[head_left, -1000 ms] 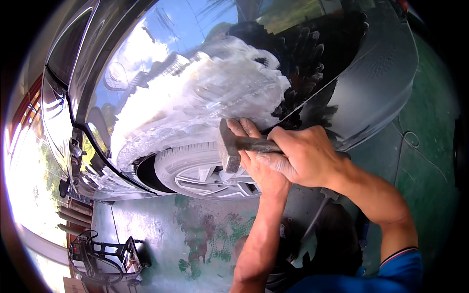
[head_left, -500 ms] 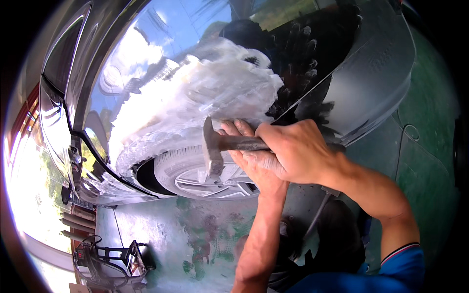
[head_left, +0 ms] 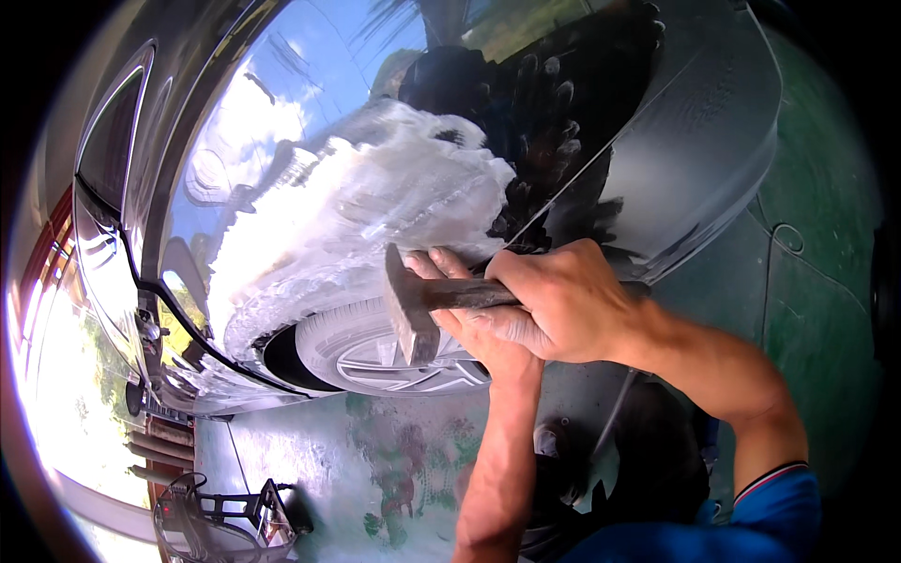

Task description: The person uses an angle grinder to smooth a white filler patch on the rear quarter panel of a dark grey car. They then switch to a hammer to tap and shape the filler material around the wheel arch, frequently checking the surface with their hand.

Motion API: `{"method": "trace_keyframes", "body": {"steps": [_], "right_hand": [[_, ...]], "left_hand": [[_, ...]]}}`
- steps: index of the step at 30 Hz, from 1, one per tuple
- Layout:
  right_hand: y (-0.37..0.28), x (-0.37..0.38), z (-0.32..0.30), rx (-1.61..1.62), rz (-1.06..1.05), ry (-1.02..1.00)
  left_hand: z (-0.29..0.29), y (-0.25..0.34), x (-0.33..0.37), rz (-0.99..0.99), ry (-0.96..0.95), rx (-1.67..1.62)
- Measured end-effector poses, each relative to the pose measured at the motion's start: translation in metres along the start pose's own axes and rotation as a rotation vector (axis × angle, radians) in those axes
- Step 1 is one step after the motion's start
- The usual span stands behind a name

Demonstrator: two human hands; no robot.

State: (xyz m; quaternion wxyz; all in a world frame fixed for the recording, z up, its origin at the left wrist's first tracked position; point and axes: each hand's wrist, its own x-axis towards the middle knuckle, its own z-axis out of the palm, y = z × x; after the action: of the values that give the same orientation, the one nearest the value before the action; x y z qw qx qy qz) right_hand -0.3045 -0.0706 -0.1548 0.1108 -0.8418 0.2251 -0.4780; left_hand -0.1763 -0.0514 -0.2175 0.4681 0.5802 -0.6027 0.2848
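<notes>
A body hammer (head_left: 408, 314) with a worn grey metal head lies crosswise in front of the car's wheel arch. My right hand (head_left: 572, 296) is closed around its dark handle, and the handle's end sticks out past the wrist. Behind the handle, my left hand (head_left: 483, 338) has its dusty fingers stretched out, the tips against the lower edge of the car panel. The right hand and the handle hide part of its palm. Whitish filler (head_left: 357, 188) is smeared widely over the dark, shiny panel above the arch. The wheel (head_left: 375, 361) sits just behind the hammer head.
To the right is the grey bumper (head_left: 699, 141), with a seam dividing it from the panel. A small black stand (head_left: 230, 511) with cables is at lower left. A thin cable (head_left: 768, 267) runs over the green floor (head_left: 821, 310) at right.
My view has shifted slightly, so the panel sits a little further left and the wheel lower. The hammer head sits slightly lower and further left, its handle still in my right hand.
</notes>
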Motion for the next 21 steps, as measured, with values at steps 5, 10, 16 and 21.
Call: {"method": "trace_keyframes", "body": {"steps": [5,10,16,21], "right_hand": [[0.003,0.009,-0.001,-0.051,0.078,-0.039],[0.008,-0.002,0.002,0.037,0.032,0.094],[0.015,-0.058,-0.021,0.263,0.191,0.173],[0.02,-0.086,-0.025,0.382,0.427,0.224]], "left_hand": [[0.002,-0.001,0.001,0.034,-0.011,0.044],[-0.004,-0.001,-0.002,-0.008,-0.118,0.076],[-0.027,-0.006,0.045,0.1,0.0,0.142],[-0.025,0.008,0.055,0.219,-0.16,0.249]]}}
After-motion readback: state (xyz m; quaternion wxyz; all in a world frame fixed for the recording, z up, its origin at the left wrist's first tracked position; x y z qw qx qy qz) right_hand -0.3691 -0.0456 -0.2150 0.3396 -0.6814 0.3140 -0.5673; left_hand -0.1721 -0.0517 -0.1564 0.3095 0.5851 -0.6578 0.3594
